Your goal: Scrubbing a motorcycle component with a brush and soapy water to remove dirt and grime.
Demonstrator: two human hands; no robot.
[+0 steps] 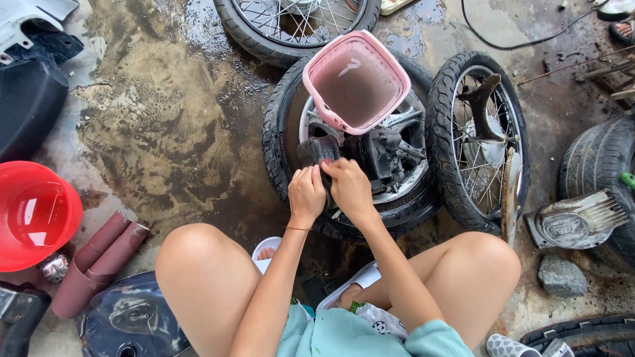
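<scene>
Both hands are bunched right up against each other at the lower middle of a motorcycle wheel (284, 125) lying flat on the wet concrete floor (165, 132). Left hand (306, 196) has its fingers curled in and closed on the near edge of a dark, grimy metal part (319, 151) that sits on the wheel's hub, just above the knuckles. Right hand (349, 188) is tucked in beside it, fingers bent down and pressed onto the same part from the other side, thumbs nearly touching. So the part is basically straight ahead of both hands, poking out past the fingertips toward the hub. Can't tell how much of it is hidden under the fingers.

A pink plastic basket (356, 80) sits tilted on top of the wheel just beyond the part, mouth facing up at the camera. Spoked wheel (477, 139) leans next to it on the right, another one (297, 23) lies further back. Off to the left, well away from the hands: a red bucket (36, 215) and a couple rolls of reddish-brown sandpaper (99, 261). Grey rock (562, 276) sits near the right knee.
</scene>
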